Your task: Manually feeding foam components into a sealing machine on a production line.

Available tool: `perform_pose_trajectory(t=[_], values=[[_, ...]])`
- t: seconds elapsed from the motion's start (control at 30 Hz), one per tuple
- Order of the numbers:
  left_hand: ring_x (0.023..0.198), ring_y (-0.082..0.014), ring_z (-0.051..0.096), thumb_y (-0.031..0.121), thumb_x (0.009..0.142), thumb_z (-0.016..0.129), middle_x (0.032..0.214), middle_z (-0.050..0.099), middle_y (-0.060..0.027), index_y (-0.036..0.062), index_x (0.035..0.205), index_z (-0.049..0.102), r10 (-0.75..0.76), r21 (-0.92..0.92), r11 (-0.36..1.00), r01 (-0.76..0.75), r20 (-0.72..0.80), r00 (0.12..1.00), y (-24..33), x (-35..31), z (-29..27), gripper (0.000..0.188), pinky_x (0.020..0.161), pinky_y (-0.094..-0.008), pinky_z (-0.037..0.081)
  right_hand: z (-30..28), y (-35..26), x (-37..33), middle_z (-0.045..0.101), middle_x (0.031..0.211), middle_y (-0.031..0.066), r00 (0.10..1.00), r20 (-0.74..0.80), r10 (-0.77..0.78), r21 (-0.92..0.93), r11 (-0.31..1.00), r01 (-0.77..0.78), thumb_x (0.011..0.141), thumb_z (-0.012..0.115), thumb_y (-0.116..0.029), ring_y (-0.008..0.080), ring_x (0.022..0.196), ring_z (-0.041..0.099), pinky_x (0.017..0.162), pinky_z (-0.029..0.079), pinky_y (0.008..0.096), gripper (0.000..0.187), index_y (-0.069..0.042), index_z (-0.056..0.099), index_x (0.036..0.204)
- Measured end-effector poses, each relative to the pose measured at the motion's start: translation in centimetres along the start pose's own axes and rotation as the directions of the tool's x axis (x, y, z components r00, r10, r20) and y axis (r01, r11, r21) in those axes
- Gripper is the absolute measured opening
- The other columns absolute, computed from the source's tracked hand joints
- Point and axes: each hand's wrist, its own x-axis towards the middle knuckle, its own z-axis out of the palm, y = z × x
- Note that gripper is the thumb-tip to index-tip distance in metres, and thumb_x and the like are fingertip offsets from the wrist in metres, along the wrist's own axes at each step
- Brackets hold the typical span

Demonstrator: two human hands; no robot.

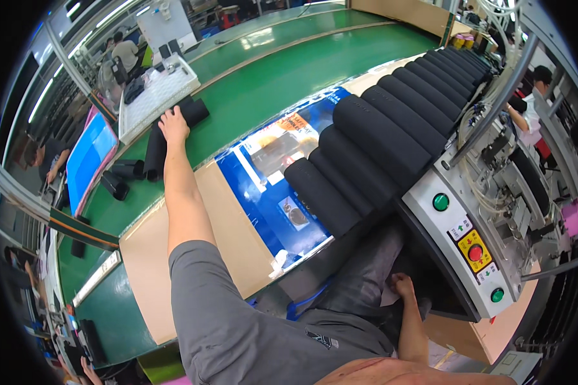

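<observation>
My left arm stretches out across the bench, and my left hand (173, 126) grips a black tube (155, 154) from above, its fingers bent over the upper end. More black tubes (195, 111) lie against the fingertips. Left of that tube, two shorter black tubes (115, 186) rest on the green bench top, with dark hollow ends showing. My right hand (402, 285) is low beside my thigh, under the machine's edge. Its fingers are curled, and whatever may be inside them is hidden. A long row of black tubes (382, 131) lies side by side to the right.
Blue printed cardboard (250, 192) and tan cardboard (221, 224) cover the near bench edge. A machine panel (453, 215) with green and red buttons stands close at right. Beyond my left hand is a white tray (167, 90). Other people (125, 52) work in the background.
</observation>
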Motion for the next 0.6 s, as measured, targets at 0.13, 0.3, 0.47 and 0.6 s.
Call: perform_pose_trajectory(t=[0.13,0.3,0.47,0.6], values=[[0.127,-0.0355,0.062,0.015,0.087,0.082,0.143,0.063,-0.0119,0.0146,0.154,0.056,0.159,-0.246,0.956,-0.161,-0.028,0.987,3.4,-2.0,-2.7,0.071,0.107,-0.0537,0.049,3.1,-2.6,1.6,0.077,0.092,0.0117,0.736,-0.447,0.508,-0.35,0.658,-0.667,0.106,0.071,-0.025,0.0195,0.069,0.067,0.067,0.055,0.0316,0.032,0.001,0.079,0.122],[0.137,-0.0343,0.061,0.007,0.084,0.084,0.148,0.064,-0.0097,0.0145,0.147,0.062,0.354,-0.505,0.683,-0.528,-0.403,0.844,6.2,-7.4,-11.9,0.068,0.114,-0.0559,0.048,6.3,-8.4,3.9,0.077,0.095,0.0123,0.59,-0.591,0.549,-0.261,0.562,-0.785,0.108,0.069,-0.021,0.0183,0.073,0.068,0.069,0.056,0.0306,0.031,0.001,0.076,0.128],[0.144,-0.0321,0.06,0.009,0.089,0.085,0.149,0.067,-0.0076,0.0159,0.142,0.067,0.388,-0.318,0.53,-0.786,-0.733,0.559,5.7,-15.6,-25.3,0.056,0.123,-0.0556,0.043,9.9,-14.8,7.1,0.076,0.099,0.0118,0.727,-0.515,0.454,-0.234,0.742,-0.628,0.11,0.067,-0.019,0.0178,0.078,0.069,0.075,0.057,0.028,0.03,0.001,0.074,0.131],[0.146,-0.031,0.061,0.012,0.095,0.082,0.145,0.071,-0.0048,0.0174,0.137,0.069,0.336,-0.156,0.388,-0.908,-0.894,0.297,9.3,-21.1,-37.5,0.045,0.129,-0.055,0.039,18.3,-26.5,10.9,0.078,0.108,0.0132,0.821,-0.466,0.328,-0.177,0.875,-0.45,0.11,0.067,-0.025,0.0202,0.093,0.072,0.089,0.058,0.0306,0.038,0.002,0.072,0.136]])
